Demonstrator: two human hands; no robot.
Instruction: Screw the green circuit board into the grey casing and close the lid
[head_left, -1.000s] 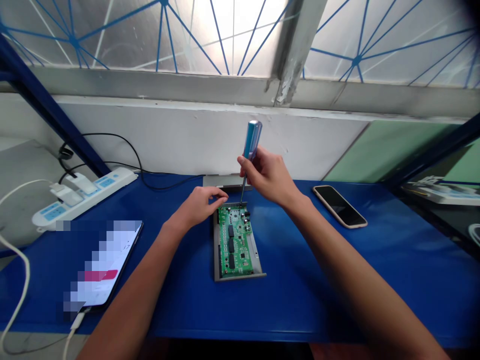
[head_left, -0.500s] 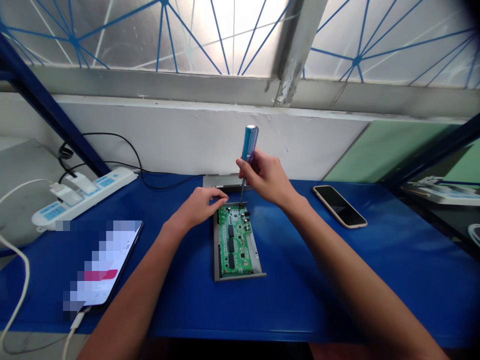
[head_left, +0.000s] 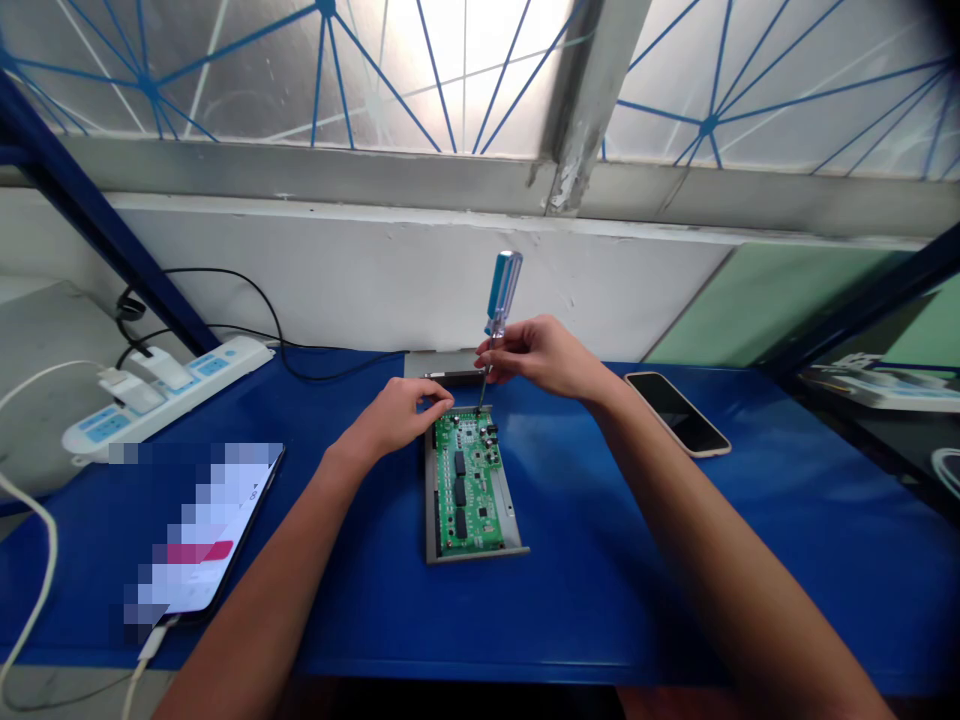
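A green circuit board (head_left: pixel 472 485) lies in a shallow grey metal case (head_left: pixel 430 520) on the blue table. A screwdriver (head_left: pixel 504 285) with a blue and clear handle stands nearly upright, its tip at the board's far end. My right hand (head_left: pixel 544 355) is closed, with thumb and fingers pinching the screwdriver around its shaft below the handle. My left hand (head_left: pixel 401 412) is closed too, thumb and forefinger together at the case's far left corner. Just what its fingertips press on is partly hidden.
Behind the case lies a grey metal piece (head_left: pixel 418 364). A phone (head_left: pixel 679 412) rests at right. At left are a charging phone or tablet (head_left: pixel 217 560) and a white power strip (head_left: pixel 97 428) with plugs and cables. The wall and window stand behind the table.
My right hand has shifted from the screwdriver's handle down to its shaft, leaving the handle uncovered. The screwdriver's tip stays at the board's far end. My left hand has hardly moved.
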